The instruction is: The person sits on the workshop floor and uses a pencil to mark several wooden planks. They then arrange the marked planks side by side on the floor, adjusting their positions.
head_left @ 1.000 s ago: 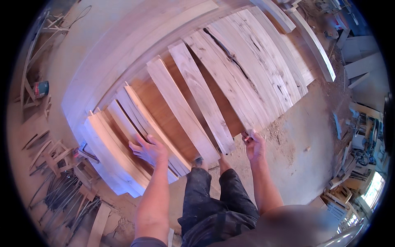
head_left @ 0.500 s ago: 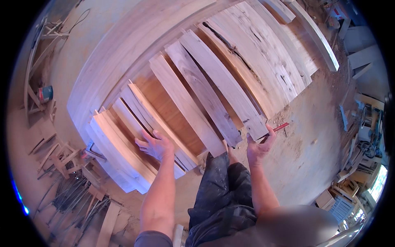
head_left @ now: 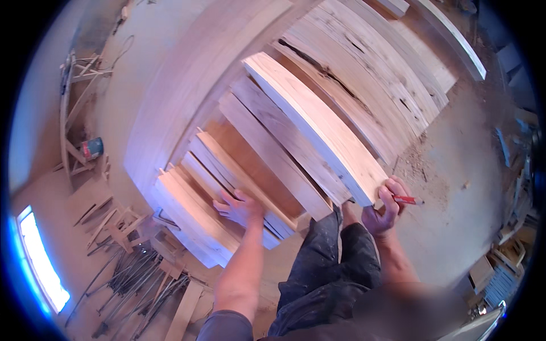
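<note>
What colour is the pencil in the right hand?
Red, seen in the head view: the pencil sticks out from the right hand gripping the board end.

Two hands (head_left: 242, 207), one red pencil (head_left: 408, 200), one blue can (head_left: 92, 148)

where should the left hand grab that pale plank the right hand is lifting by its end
Probably on the long left edge of the pale plank, just up from the near end, coming in from the left. The right hand, with a red pencil, already grips the near right corner; the left hand rests flat on the low boards.
</note>
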The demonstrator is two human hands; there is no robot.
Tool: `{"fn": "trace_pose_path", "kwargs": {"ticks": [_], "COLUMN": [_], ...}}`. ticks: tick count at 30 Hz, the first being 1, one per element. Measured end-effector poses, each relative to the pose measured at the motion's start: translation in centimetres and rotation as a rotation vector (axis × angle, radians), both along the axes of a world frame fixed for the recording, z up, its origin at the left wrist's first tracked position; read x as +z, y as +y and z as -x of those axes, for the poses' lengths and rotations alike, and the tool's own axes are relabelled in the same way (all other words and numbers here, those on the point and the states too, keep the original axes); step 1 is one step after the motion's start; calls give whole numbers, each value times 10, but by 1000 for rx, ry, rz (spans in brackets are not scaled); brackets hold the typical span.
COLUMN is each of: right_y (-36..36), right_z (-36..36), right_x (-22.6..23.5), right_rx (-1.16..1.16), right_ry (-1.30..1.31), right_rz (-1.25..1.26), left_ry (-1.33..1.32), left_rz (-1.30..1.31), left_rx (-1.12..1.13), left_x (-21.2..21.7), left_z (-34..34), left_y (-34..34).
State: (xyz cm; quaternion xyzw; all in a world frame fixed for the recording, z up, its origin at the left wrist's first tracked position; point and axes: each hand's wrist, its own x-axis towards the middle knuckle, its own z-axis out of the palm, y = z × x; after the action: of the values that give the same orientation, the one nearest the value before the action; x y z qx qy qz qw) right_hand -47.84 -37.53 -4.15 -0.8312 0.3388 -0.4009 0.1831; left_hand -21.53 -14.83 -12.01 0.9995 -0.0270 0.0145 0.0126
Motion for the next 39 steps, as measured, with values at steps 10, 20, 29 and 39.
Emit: {"fn": "trace_pose_path", "kwargs": {"ticks": [10,20,29,39], "right_y": [-11,18,39,38], "right_z": [0,-6,10,32], "right_x": [-20,-21,-19,23], "right_rx": [76,-230,-369,-335], "right_ry": [-138,-346,-613,-534], "right_rz": [-67,-611,-1211,-1279], "left_ry": [-105,-71,18,466], "left_rz": [-20,-43,-51,944], "left_rx": [-62,-50,7,-164], "left_x": [-26,-21,-12,60], "left_z": [-4,-1,-3,75], "left_y": [18,8,10,-137]}}
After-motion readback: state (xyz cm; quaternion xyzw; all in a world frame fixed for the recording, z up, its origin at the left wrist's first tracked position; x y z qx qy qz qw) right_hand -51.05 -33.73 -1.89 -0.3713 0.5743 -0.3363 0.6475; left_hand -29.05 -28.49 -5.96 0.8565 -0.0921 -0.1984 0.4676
